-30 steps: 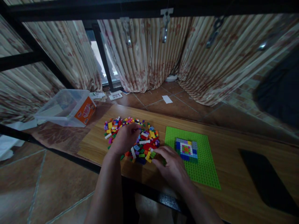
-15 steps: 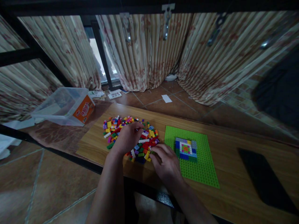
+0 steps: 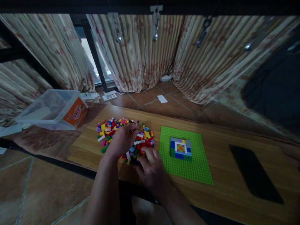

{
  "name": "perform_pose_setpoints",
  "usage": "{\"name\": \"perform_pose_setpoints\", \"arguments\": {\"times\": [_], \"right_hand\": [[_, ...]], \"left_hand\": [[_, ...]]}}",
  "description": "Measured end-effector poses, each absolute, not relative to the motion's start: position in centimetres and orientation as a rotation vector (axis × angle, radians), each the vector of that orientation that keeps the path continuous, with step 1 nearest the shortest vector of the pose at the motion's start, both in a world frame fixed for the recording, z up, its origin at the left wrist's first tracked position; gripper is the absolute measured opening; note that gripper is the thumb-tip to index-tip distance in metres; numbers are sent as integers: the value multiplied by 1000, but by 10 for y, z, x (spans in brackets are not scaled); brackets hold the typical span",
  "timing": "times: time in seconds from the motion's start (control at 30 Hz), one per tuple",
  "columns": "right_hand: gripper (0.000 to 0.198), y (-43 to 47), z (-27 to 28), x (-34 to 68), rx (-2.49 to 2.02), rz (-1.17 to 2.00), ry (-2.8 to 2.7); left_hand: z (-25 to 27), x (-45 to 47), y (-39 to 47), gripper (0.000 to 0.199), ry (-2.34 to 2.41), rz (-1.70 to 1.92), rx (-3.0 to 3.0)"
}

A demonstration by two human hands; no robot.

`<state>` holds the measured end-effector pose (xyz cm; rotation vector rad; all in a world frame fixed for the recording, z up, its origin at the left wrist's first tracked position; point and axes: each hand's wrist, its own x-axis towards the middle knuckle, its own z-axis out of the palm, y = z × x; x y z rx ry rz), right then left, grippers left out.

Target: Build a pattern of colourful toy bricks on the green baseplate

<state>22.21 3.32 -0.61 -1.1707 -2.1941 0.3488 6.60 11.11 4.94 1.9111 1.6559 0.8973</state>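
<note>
The right hand [image 3: 152, 168] dips its bent fingers into the near side of the loose brick pile [image 3: 140, 142], by the tabletop's [image 3: 217, 165] near edge; I cannot tell whether they grip one. The left hand [image 3: 122, 139] curls narrowly above the pile's middle, contents hidden. Just right of the right hand, the green baseplate [image 3: 198, 167] bears a brick square [image 3: 181, 148].
</note>
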Motion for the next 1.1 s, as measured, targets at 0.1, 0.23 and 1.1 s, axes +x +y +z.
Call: {"name": "perform_pose_setpoints", "arguments": {"times": [0.1, 0.23, 1.1], "right_hand": [[11, 34, -5, 224, -1138, 372, -2133], [13, 42, -2, 234, -1151, 468, -1982], [24, 69, 18, 299, -1329, 631, -1646]], "left_hand": [[51, 66, 112, 21, 1668, 889, 1886], [46, 65, 113, 22, 1560, 951, 1825], [49, 132, 105, 12, 1081, 855, 1515]]}}
